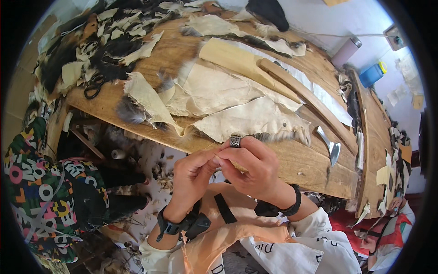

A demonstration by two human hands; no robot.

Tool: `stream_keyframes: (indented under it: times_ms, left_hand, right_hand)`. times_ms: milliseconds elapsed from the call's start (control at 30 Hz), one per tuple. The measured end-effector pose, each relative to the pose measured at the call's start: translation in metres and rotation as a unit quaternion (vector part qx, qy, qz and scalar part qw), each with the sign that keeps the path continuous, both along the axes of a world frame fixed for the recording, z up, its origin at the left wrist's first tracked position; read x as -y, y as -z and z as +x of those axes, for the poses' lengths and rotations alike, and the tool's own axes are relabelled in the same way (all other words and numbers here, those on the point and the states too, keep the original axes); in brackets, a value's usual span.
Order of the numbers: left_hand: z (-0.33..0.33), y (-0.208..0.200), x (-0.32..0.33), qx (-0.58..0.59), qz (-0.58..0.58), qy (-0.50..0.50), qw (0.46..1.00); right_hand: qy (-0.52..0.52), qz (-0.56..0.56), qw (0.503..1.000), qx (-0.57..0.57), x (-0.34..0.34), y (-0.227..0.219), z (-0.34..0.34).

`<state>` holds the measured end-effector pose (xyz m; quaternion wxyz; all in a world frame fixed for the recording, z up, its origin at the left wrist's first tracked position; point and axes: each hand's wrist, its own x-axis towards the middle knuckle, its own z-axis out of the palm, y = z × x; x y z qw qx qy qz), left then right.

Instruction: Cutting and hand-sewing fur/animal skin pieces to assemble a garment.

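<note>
My left hand point(190, 171) and my right hand point(253, 168) meet at the fingertips, just in front of the table's near edge. Both are pinched closed on something too small to make out. A dimpled metal thimble ring point(235, 141) sits on a finger of my right hand. Right behind my hands lies a pale fur pelt point(253, 119), skin side up, with grey fur at its edges. A narrower pelt strip point(148, 98) joins it on the left. To the right, a metal knife with a curved blade point(329, 145) rests on the wooden table point(315, 172).
A long wooden stick point(310, 98) and a tan paper sheet point(232, 59) lie behind the pelt. Fur scraps point(102, 50) and black scissors point(94, 86) are at far left. One person point(59, 192) is at left, another point(378, 233) at right. A blue bottle point(372, 74) stands far right.
</note>
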<state>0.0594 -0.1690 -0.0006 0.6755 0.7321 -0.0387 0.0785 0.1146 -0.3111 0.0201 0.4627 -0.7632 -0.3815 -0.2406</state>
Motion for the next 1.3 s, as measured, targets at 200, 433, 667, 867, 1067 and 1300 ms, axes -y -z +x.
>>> stream_keyframes:
  times_ms: [200,433,667,867,1067,1300]
  left_hand:
    - [0.001,0.007,-0.002,0.058,0.019,-0.004,0.998]
    - [0.002,0.002,-0.001,0.072,0.058,-0.018,0.996]
    - [0.002,0.0,-0.002,0.044,0.099,-0.035,0.993]
    - [0.005,0.004,0.0,0.099,0.1,-0.044,0.989]
    - [0.004,0.007,-0.001,0.068,0.203,-0.076,0.974]
    - [0.005,0.032,-0.038,-0.11,-0.107,-0.011,0.988]
  right_hand:
    - [-0.008,-0.012,1.0,0.001,0.002,-0.005,-0.001]
    - [-0.012,-0.035,0.999,-0.012,0.003,-0.006,-0.003]
    - [0.006,-0.009,1.0,0.008,-0.001,-0.002,0.001]
    - [-0.003,-0.031,0.999,-0.012,0.003,-0.003,-0.002]
    - [0.0,-0.051,0.999,0.0,0.0,0.007,0.008]
    - [-0.066,0.431,0.844,-0.313,0.167,0.005,0.117]
